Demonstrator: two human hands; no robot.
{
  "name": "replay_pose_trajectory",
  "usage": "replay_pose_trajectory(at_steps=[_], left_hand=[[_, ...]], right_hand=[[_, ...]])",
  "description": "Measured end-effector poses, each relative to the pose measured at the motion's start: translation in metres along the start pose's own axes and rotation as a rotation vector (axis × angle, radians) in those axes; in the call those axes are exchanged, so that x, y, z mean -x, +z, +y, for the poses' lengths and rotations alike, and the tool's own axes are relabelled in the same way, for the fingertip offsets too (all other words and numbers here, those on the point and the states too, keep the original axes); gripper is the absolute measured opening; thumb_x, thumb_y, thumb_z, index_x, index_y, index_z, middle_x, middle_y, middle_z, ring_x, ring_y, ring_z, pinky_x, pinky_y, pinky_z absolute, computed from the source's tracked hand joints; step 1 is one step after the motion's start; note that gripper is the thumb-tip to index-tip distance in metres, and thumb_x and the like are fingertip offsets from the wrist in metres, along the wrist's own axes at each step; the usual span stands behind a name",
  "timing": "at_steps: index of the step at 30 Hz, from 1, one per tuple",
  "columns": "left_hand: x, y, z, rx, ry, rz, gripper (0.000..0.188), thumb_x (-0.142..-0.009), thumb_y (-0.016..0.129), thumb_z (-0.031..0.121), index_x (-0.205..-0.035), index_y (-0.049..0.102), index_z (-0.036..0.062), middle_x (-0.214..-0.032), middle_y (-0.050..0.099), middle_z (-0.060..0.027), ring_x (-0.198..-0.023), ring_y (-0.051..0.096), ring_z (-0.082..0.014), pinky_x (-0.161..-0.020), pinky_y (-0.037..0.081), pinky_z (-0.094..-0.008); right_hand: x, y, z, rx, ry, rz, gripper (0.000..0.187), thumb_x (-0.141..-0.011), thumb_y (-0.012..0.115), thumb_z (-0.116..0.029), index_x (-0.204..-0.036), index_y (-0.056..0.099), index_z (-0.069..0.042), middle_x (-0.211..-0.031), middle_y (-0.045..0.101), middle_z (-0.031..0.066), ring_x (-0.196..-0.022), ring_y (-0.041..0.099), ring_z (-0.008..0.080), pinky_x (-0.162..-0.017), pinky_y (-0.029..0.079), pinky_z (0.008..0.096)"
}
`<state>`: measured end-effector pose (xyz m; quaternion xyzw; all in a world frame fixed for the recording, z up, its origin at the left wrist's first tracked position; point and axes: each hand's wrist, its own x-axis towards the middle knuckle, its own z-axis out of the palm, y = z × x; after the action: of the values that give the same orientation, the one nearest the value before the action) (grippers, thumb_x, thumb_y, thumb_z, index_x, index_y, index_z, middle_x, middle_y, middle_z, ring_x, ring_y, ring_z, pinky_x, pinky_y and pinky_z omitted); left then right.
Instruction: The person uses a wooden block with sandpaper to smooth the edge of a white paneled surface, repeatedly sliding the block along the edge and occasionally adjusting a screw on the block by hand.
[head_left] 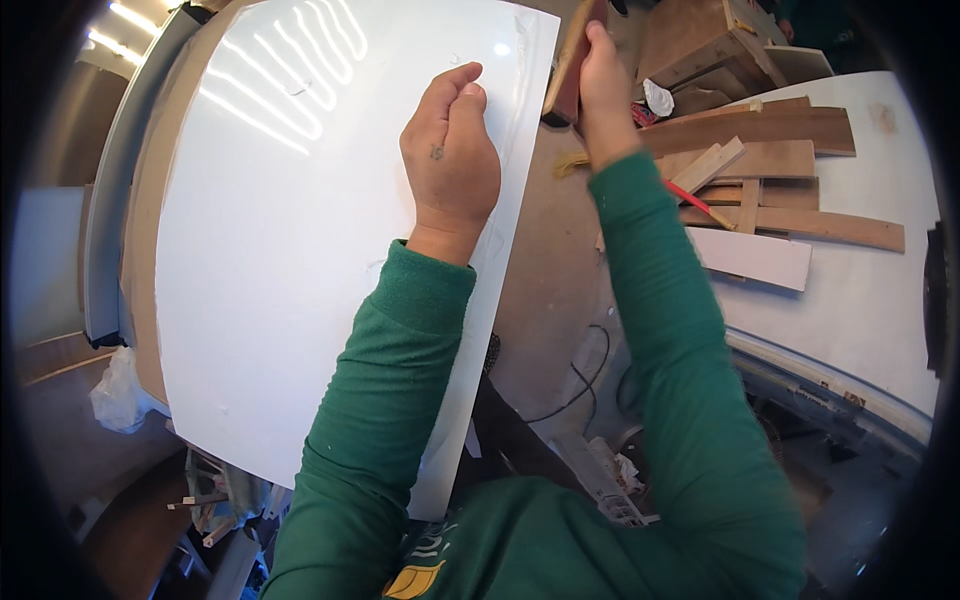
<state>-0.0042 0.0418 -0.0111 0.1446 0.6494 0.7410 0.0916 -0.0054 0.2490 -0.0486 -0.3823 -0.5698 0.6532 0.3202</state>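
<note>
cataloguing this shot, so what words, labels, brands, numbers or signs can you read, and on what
Nothing reads clearly enough to quote.
Green shirt: pale lettering above a yellow emblem, too creased to read.
Left hand: small dark mark on its back, too small to read.

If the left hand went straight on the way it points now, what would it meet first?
Its way looks free: beyond the left hand, only the white panel's surface runs on toward the picture's top edge. Its height above that surface, if any, is unclear.
</note>
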Motion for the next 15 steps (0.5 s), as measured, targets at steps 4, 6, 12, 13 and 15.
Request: replay_pose_trajectory(at_steps=[4, 6, 12, 13, 15], left_hand=[[-0.002, -0.004, -0.004, -0.024, -0.006, -0.001, 0.037, -0.100, 0.049, 0.017, -0.123, 0.067, -0.0050, -0.123, 0.069, -0.0149, -0.122, 0.060, -0.0238, -0.109, 0.042, -0.0337], [-0.003, -0.002, -0.004, -0.024, -0.011, 0.003, 0.036, -0.100, 0.049, 0.017, -0.123, 0.067, -0.0055, -0.123, 0.069, -0.0151, -0.122, 0.060, -0.0237, -0.109, 0.042, -0.0338], [-0.007, -0.009, -0.017, -0.028, 0.072, 0.083, 0.035, -0.100, 0.049, 0.018, -0.118, 0.068, -0.0047, -0.098, 0.070, -0.0123, -0.093, 0.063, -0.0188, -0.086, 0.050, -0.0310], [-0.005, -0.009, -0.017, -0.034, 0.062, 0.069, 0.035, -0.100, 0.049, 0.018, -0.118, 0.068, -0.0046, -0.098, 0.070, -0.0120, -0.092, 0.063, -0.0186, -0.086, 0.050, -0.0309], [-0.002, -0.013, -0.016, -0.035, 0.036, 0.049, 0.036, -0.100, 0.049, 0.018, -0.119, 0.068, -0.0054, -0.106, 0.070, -0.0129, -0.102, 0.062, -0.0202, -0.093, 0.047, -0.0321]], right_hand=[[-0.016, 0.013, -0.003, 0.053, 0.017, -0.058, 0.065, -0.096, 0.057, -0.050, -0.120, 0.065, 0.009, -0.116, 0.069, 0.0162, -0.104, 0.065, 0.0244, -0.089, 0.049, 0.0343], [-0.008, 0.015, -0.005, 0.076, 0.026, -0.068, 0.068, -0.095, 0.056, -0.051, -0.119, 0.065, 0.012, -0.117, 0.069, 0.0193, -0.105, 0.065, 0.0273, -0.091, 0.049, 0.0362], [0.116, -0.005, 0.068, 0.089, -0.012, -0.143, 0.072, -0.101, 0.045, -0.055, -0.120, 0.065, 0.012, -0.121, 0.069, 0.0259, -0.119, 0.063, 0.0301, -0.101, 0.046, 0.0378], [0.128, -0.008, 0.065, 0.085, -0.020, -0.131, 0.073, -0.102, 0.044, -0.055, -0.121, 0.065, 0.012, -0.122, 0.069, 0.0258, -0.120, 0.063, 0.0301, -0.102, 0.045, 0.0378], [0.115, -0.001, 0.062, 0.099, -0.085, -0.074, 0.073, -0.100, 0.046, -0.055, -0.123, 0.065, 0.012, -0.123, 0.069, 0.0260, -0.121, 0.063, 0.0297, -0.102, 0.045, 0.0374]])
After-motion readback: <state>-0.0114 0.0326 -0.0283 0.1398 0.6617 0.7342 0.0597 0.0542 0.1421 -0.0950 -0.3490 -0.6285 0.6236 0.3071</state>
